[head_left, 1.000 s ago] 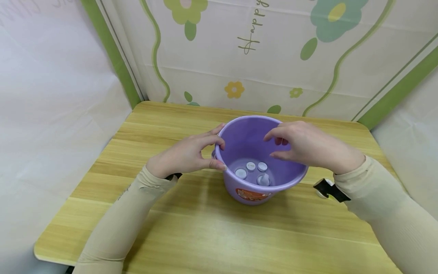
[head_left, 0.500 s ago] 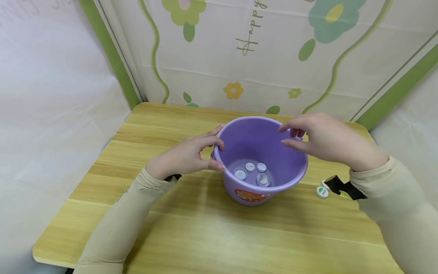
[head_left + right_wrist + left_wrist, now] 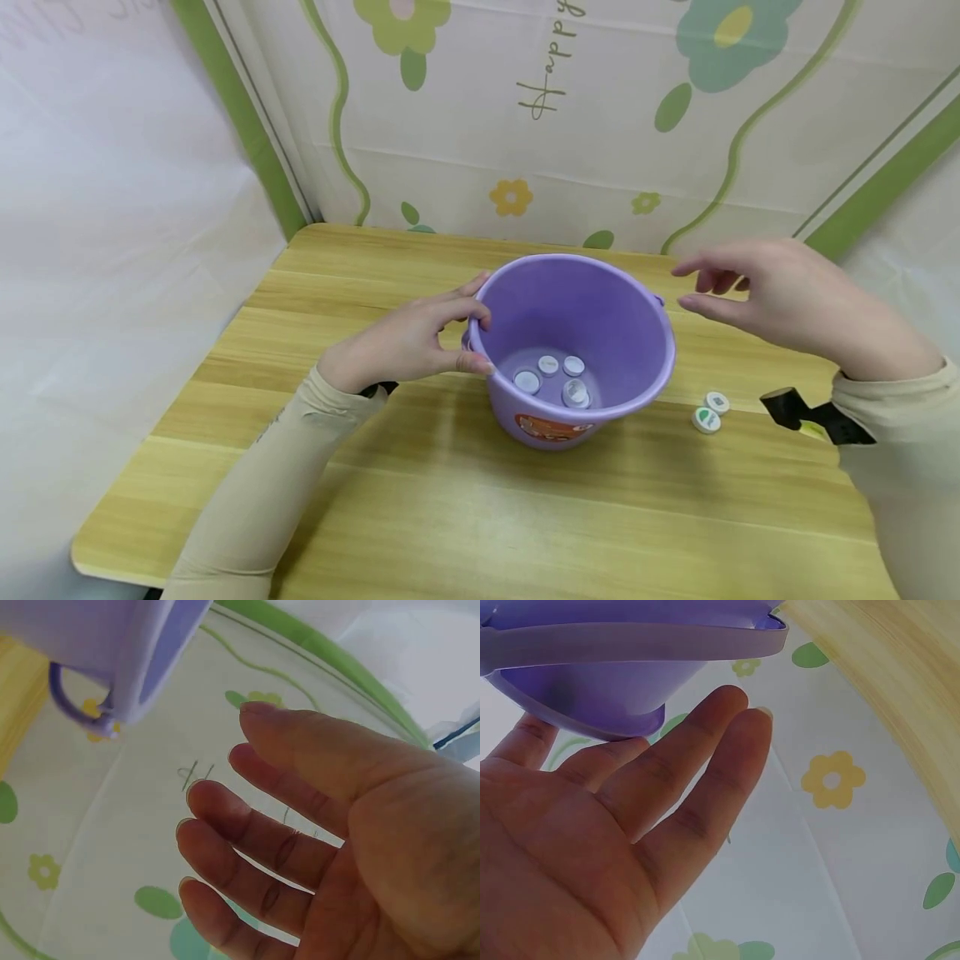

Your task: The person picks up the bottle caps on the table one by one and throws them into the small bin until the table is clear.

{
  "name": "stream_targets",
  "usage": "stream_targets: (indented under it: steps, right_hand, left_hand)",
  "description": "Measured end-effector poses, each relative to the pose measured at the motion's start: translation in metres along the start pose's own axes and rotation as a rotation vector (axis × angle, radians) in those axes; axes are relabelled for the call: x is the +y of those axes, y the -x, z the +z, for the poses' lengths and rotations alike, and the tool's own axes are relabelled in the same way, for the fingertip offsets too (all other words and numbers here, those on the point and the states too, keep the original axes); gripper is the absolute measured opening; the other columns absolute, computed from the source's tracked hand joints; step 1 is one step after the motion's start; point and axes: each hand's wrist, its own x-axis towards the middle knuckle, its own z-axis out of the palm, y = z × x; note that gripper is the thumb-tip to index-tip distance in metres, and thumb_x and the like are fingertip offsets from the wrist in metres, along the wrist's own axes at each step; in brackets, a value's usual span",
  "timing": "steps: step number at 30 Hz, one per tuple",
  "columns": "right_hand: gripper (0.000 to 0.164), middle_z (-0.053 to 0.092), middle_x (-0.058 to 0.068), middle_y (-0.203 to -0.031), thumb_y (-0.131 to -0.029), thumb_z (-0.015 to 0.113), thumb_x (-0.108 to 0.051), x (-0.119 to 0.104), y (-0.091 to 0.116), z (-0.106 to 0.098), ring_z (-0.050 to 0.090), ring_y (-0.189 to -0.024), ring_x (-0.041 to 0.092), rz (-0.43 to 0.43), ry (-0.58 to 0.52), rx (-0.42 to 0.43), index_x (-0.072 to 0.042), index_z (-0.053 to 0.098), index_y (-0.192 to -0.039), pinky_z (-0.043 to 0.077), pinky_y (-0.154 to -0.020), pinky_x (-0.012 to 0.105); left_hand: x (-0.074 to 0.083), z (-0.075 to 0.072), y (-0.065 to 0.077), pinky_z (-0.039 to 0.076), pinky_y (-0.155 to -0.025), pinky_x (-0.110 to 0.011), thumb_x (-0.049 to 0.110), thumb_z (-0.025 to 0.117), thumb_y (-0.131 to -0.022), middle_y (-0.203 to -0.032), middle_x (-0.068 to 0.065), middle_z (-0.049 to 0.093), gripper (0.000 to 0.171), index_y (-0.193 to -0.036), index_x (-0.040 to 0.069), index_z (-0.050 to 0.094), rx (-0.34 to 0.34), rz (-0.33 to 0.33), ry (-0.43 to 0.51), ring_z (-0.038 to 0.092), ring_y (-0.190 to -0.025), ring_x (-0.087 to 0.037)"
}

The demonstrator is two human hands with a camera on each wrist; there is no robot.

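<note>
A purple bucket (image 3: 562, 408) with an orange-red label stands upright on the table in the head view. On its left rim rests my left hand (image 3: 405, 337), index finger bent over the edge and thumb against the front of the rim. Several small round white caps (image 3: 527, 382) lie on the bucket's floor. To the right of the bucket, my right hand (image 3: 795, 304) hovers above the table, holding nothing, its fingers loosely bent. Below that hand, two more caps (image 3: 706, 420) lie together on the table, one with green print. In the right wrist view, the fingers (image 3: 247, 877) are spread and bare.
The bucket's handle (image 3: 645, 643) hangs at its side in the left wrist view. The wooden table (image 3: 450, 517) meets a flowered fabric wall (image 3: 450, 167) at the back. White fabric (image 3: 112, 250) closes off the left side.
My right hand has moved out of the bucket and away to the right. A cap in the bucket, tipped up earlier, now lies lower. My left hand stays on the rim.
</note>
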Motion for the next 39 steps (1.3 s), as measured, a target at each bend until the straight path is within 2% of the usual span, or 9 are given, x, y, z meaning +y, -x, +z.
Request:
stream_targets:
  steps: [7,15,23,30,35,39]
  right_hand:
    - [0.03,0.063,-0.013,-0.078,-0.082,0.081,-0.017,0.025,0.02,0.015,0.062,-0.074,0.011,0.108,-0.033,-0.063,-0.015,0.073,-0.111,0.05,-0.066,0.029]
    - [0.026,0.06,-0.013,-0.074,-0.081,0.08,-0.014,0.053,0.042,0.049,0.058,-0.066,0.002,0.075,-0.069,-0.113,-0.01,0.073,-0.106,0.049,-0.057,0.024]
    - [0.028,0.059,-0.012,-0.075,-0.085,0.077,-0.022,0.066,0.073,0.085,0.055,-0.065,0.004,0.16,-0.065,-0.264,-0.007,0.072,-0.108,0.047,-0.057,0.027]
    - [0.035,0.064,-0.005,-0.082,-0.085,0.076,-0.021,0.065,0.097,0.115,0.057,-0.067,0.009,0.238,-0.111,-0.424,-0.001,0.069,-0.112,0.051,-0.058,0.032]
    - [0.036,0.065,-0.004,-0.083,-0.084,0.077,-0.022,0.065,0.109,0.125,0.06,-0.07,0.013,0.261,-0.092,-0.404,-0.002,0.069,-0.113,0.054,-0.062,0.04]
    - [0.037,0.064,-0.007,-0.082,-0.085,0.076,-0.025,0.066,0.115,0.13,0.057,-0.069,0.008,0.251,-0.079,-0.37,-0.003,0.069,-0.114,0.051,-0.06,0.036]
  left_hand:
    - [0.0,0.0,-0.001,0.046,-0.098,-0.032,0.061,0.071,-0.078,-0.162,0.004,0.018,0.051,-0.109,0.022,0.06,0.005,0.002,-0.005,0.021,-0.145,-0.009]
    - [-0.001,0.001,0.001,0.044,-0.101,-0.037,0.062,0.07,-0.078,-0.163,0.002,0.018,0.045,-0.106,0.029,0.058,0.007,-0.017,0.011,0.019,-0.146,-0.01]
    - [-0.002,0.002,0.0,0.047,-0.095,-0.034,0.06,0.071,-0.079,-0.162,0.003,0.019,0.051,-0.11,0.021,0.061,0.013,0.0,-0.005,0.022,-0.146,-0.012]
    - [-0.002,0.002,0.0,0.043,-0.102,-0.039,0.057,0.074,-0.077,-0.162,0.001,0.021,0.047,-0.108,0.023,0.061,0.024,0.0,0.0,0.022,-0.146,-0.013]
    - [-0.002,0.002,0.0,0.044,-0.1,-0.039,0.056,0.074,-0.078,-0.162,0.001,0.021,0.045,-0.107,0.025,0.06,0.024,-0.002,0.01,0.024,-0.146,-0.013]
    - [-0.002,0.002,-0.001,0.046,-0.096,-0.036,0.059,0.072,-0.078,-0.162,0.003,0.02,0.044,-0.107,0.028,0.059,0.014,-0.012,0.011,0.023,-0.145,-0.012]
